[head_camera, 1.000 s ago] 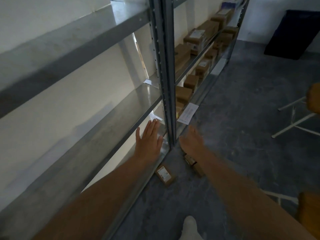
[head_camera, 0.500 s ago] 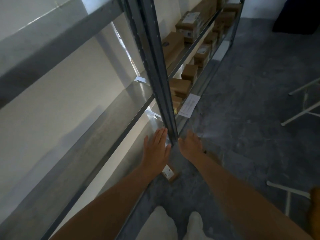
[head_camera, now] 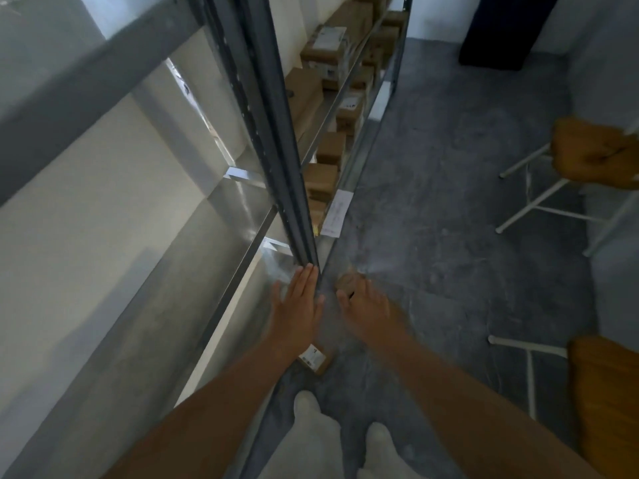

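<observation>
My right hand reaches down to the grey floor beside the foot of the metal rack and holds a small brown cardboard box at its fingertips. The thumb lies on the box's near side and the fingers are hidden. My left hand is flat with straight fingers, its tips at the base of the dark upright post, over the bare bottom shelf. A second small box with a white label lies on the floor just behind my left wrist.
Many cardboard boxes fill the rack's farther bay. A paper sheet hangs on its lower edge. Two wooden-seated chairs with white legs stand on the right, a dark bin at the back. My white-shod feet are below.
The view tilted down and closer to the rack's foot. Both hands moved toward the post. The brown box that lay by my right wrist is now at that hand's fingertips.
</observation>
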Demonstrator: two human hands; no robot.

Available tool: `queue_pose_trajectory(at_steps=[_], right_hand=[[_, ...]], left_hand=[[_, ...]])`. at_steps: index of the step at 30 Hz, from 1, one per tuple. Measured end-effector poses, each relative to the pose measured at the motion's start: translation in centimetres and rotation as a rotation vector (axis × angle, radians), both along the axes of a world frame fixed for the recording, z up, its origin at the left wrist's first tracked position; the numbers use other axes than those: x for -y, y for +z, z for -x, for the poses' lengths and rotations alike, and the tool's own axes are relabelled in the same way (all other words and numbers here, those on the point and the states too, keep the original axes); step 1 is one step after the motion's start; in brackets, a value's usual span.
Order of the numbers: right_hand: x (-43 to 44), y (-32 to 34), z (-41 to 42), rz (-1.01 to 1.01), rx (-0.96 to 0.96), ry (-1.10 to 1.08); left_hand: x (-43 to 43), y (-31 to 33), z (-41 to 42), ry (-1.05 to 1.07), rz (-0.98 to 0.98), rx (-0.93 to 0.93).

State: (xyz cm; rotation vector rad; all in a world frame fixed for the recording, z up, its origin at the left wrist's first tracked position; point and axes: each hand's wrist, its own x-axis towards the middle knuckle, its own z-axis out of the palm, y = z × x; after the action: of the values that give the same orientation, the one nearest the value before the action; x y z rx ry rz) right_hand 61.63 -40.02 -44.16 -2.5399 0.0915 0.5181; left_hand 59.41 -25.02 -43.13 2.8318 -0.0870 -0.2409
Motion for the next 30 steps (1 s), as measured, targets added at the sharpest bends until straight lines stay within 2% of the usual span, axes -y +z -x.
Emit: queue_pose_trajectory(at_steps=[6, 11, 19, 30], right_hand=[[-2.5, 0.1, -2.0, 0.064, -0.025, 0.027], [-4.8, -1.1, -1.1, 0.16, -0.145, 0.036], [-5.8, -4.3, 0.9, 0.027, -0.21, -0.118], [-3.8, -14.9, 1.0, 0.059, -0.367, -0.089]], left_hand=[[-3.0, -1.4, -2.6, 0.016, 0.061, -0.069], [-4.9, -4.0, -2.5, -0.023, 0.084, -0.137], [-7.1, -7.0, -1.1, -0.057, 0.054, -0.286], [-4.9, -16.0, 2.0, 0.059, 0.023, -0.347]])
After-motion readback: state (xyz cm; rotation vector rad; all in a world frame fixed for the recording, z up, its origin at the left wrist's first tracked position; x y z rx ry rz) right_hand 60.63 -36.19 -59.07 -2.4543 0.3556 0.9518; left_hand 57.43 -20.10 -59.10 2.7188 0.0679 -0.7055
